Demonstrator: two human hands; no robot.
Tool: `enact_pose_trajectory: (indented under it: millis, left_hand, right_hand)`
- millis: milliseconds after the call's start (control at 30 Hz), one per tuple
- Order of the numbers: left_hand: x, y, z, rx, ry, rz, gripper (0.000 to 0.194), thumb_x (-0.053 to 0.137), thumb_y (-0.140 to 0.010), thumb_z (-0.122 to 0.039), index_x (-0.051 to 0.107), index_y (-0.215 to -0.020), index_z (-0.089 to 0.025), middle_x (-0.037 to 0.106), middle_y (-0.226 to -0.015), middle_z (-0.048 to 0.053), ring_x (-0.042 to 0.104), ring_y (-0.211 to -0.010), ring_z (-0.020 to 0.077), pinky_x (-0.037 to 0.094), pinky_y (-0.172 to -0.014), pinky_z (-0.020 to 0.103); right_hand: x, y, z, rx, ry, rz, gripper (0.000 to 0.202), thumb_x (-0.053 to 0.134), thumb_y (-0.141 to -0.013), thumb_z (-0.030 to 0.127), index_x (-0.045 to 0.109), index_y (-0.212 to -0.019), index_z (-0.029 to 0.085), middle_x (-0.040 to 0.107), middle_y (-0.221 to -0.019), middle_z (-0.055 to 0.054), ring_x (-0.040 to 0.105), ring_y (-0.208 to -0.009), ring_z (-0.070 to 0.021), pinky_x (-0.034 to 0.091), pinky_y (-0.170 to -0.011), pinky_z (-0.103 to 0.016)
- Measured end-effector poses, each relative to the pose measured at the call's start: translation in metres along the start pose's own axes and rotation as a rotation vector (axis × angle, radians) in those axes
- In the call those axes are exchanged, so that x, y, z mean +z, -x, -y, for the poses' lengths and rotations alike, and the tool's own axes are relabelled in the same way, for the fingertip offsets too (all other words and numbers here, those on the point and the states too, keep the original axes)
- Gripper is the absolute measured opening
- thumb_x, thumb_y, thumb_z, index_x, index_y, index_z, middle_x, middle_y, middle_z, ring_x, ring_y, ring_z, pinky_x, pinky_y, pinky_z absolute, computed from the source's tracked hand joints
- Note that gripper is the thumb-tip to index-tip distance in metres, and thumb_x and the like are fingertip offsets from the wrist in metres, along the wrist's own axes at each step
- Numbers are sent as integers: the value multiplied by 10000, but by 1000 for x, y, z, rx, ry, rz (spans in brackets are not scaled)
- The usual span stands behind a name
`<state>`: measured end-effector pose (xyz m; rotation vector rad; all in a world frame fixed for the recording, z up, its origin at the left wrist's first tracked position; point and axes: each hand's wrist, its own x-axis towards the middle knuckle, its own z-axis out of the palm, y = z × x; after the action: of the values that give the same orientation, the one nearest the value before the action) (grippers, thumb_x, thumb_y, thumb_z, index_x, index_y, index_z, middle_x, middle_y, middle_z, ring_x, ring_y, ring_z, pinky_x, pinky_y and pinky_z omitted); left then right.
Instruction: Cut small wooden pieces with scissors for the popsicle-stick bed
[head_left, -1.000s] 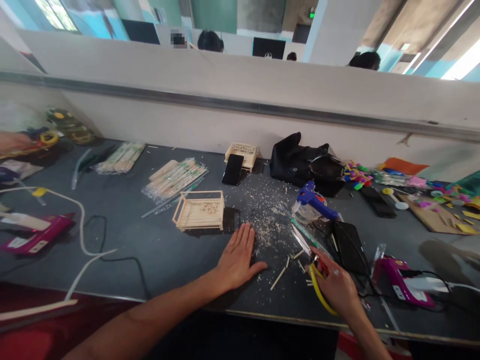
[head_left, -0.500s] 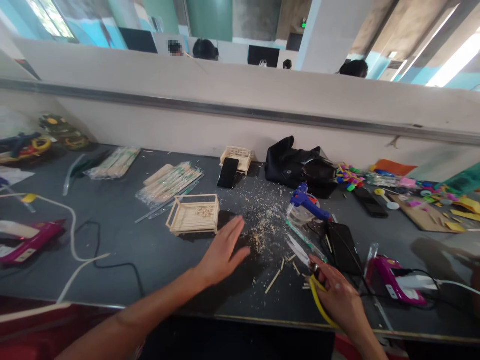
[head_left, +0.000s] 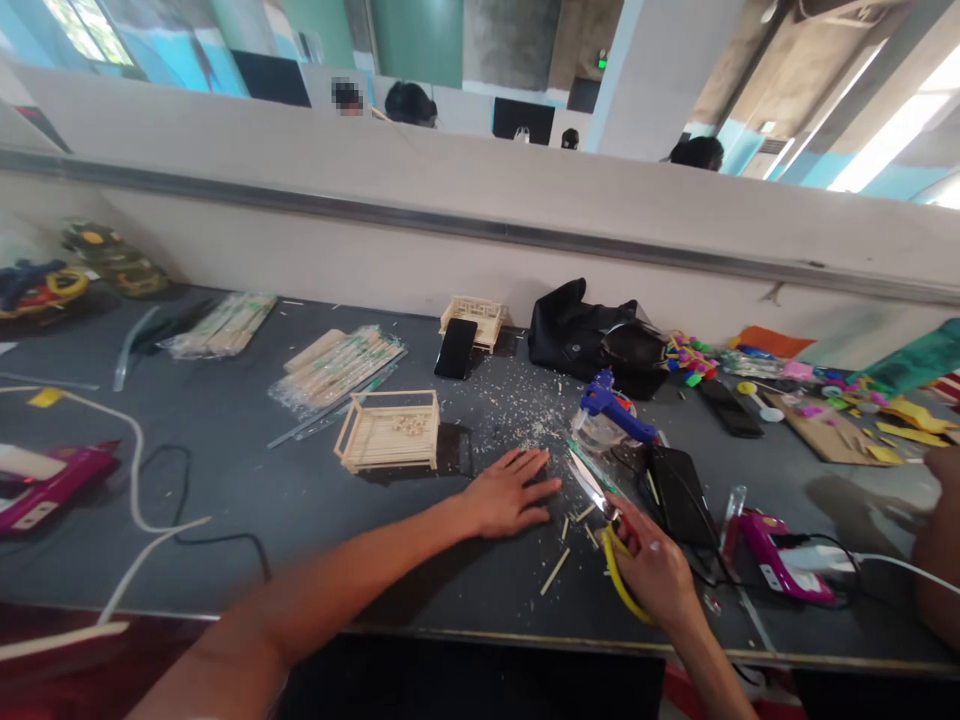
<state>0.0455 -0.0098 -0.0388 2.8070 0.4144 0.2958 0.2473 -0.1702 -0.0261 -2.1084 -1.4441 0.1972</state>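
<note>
My left hand [head_left: 516,492] lies on the dark table with its fingers spread, over the near part of the scattered wood crumbs [head_left: 534,410]. It holds nothing. In my right hand [head_left: 654,565] are scissors with yellow handles [head_left: 616,570], their blades [head_left: 589,482] pointing away from me and to the left. Several short cut sticks [head_left: 555,571] lie between the two hands. A small frame built of wooden sticks [head_left: 390,432] stands left of my left hand, with little wood bits inside it. Beyond the scissors rests a blue glue gun [head_left: 616,408].
Bagged wooden sticks [head_left: 341,370] lie at the left. A phone [head_left: 457,348] leans on a second small stick model [head_left: 484,318] by the wall. A black bag [head_left: 592,335] sits right of it. Magenta power strips [head_left: 787,560] with cables flank the work area. Another person's arm [head_left: 937,550] shows at the right edge.
My left hand has moved right, onto the crumbs, and its fingers have spread. My right hand with the scissors has shifted slightly left. Another person's arm now shows more at the right.
</note>
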Motion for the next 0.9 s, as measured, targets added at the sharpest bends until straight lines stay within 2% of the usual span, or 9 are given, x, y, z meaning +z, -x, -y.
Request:
enact_pose_trajectory:
  millis: [67,167,300,400,500,600,733,800,900]
  left_hand:
    - [-5,-19,15,-49,7,-54,442,454,-974,-408,556,-1363,-224,424,-1542,137,353,-1447,288,286,-1177,477]
    - [-17,-26,31,-146,93,-299,407,388,-996,-306,531,-1359,-192,517,-1476,134,425,-1406,248,337,-1158,468]
    - [-27,7,29,-259,257,-602,359,366,-1001,-318,595,-1228,-160,645,-1303,154,593,-1230,235,481,-1036,426]
    - [-28,41,17,-320,349,-675,301,388,-997,-307,659,-1004,-177,731,-972,90,693,-916,191,560,-828,330]
    - [-29,61,7,-347,372,-702,286,416,-983,-292,670,-918,-179,688,-747,36,656,-686,153,535,-653,260]
    - [-28,66,5,-338,379,-741,270,443,-963,-285,680,-892,-177,692,-710,28,651,-643,144,522,-628,244]
    - [-26,63,10,-341,369,-783,241,466,-946,-255,687,-883,-182,735,-761,38,682,-678,148,530,-650,240]
    - [-24,62,11,-310,355,-791,222,477,-941,-239,689,-897,-188,755,-806,43,700,-719,154,538,-676,242]
    - [-22,63,11,-300,332,-802,202,480,-939,-225,680,-948,-194,764,-854,44,705,-737,154,542,-688,243]
  right_hand:
    - [0,2,0,-15,15,7,437,546,-734,327,705,-1132,242,587,-645,30,510,-482,-130,464,-481,-242]
    - [-5,8,0,-70,30,19,427,555,-763,325,698,-1155,235,598,-653,23,536,-498,-133,481,-490,-241]
    - [-11,22,8,-275,36,103,513,549,-723,197,670,-1218,256,683,-760,-5,623,-593,-144,532,-560,-235]
    - [-9,30,24,-435,79,250,610,555,-673,115,652,-1257,258,744,-956,-40,701,-788,-165,563,-701,-239]
    - [-4,26,42,-505,181,411,587,604,-673,130,676,-1231,299,760,-958,-31,721,-816,-187,560,-694,-246]
    - [-2,4,53,-456,301,480,542,654,-710,182,679,-1223,353,772,-1013,-26,730,-880,-221,559,-706,-277]
    - [-4,-37,50,-278,353,386,410,691,-768,309,702,-1172,376,769,-1070,-16,729,-914,-223,544,-681,-276]
    - [-5,-50,44,-169,357,314,380,681,-785,357,706,-1164,372,785,-957,-8,731,-819,-209,524,-624,-265]
    - [-8,-53,35,-85,274,287,400,670,-779,383,698,-1178,358,765,-792,22,713,-713,-188,497,-575,-250]
